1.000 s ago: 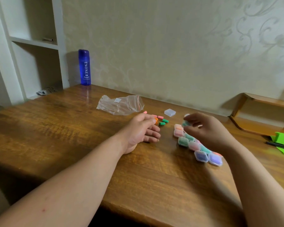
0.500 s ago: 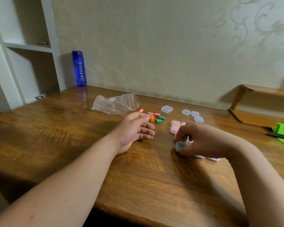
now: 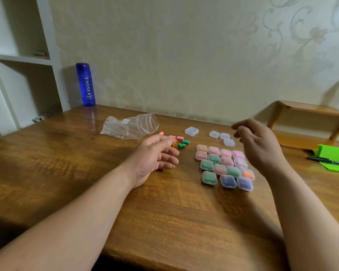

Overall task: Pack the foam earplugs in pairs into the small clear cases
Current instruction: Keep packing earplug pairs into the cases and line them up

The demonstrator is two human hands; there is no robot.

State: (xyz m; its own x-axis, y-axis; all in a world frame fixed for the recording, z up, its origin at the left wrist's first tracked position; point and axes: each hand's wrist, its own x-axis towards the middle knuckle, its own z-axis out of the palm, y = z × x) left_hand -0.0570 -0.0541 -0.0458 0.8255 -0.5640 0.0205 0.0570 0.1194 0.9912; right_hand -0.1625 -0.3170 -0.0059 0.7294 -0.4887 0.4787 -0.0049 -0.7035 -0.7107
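Several small clear cases filled with coloured earplugs (image 3: pixel 224 167) lie in a tight block on the wooden table (image 3: pixel 67 163). Loose pink, orange and green earplugs (image 3: pixel 181 142) lie just beyond my left hand (image 3: pixel 155 155), which rests on its side on the table with relaxed fingers and holds nothing. Behind the block sit three empty cases (image 3: pixel 222 137) and a separate one (image 3: pixel 191 131). My right hand (image 3: pixel 256 145) hovers above the block's right side, fingers loosely curled, holding nothing.
An empty zip bag (image 3: pixel 129 126) lies behind the left hand. A blue bottle (image 3: pixel 86 84) stands at the wall on the left. At the right are a low wooden shelf (image 3: pixel 307 118), a green folder (image 3: pixel 333 157) and a black pen (image 3: pixel 327 160).
My right hand set a green-filled case down at the block's front left, let go and rose up to the right. The left hand stayed in place.
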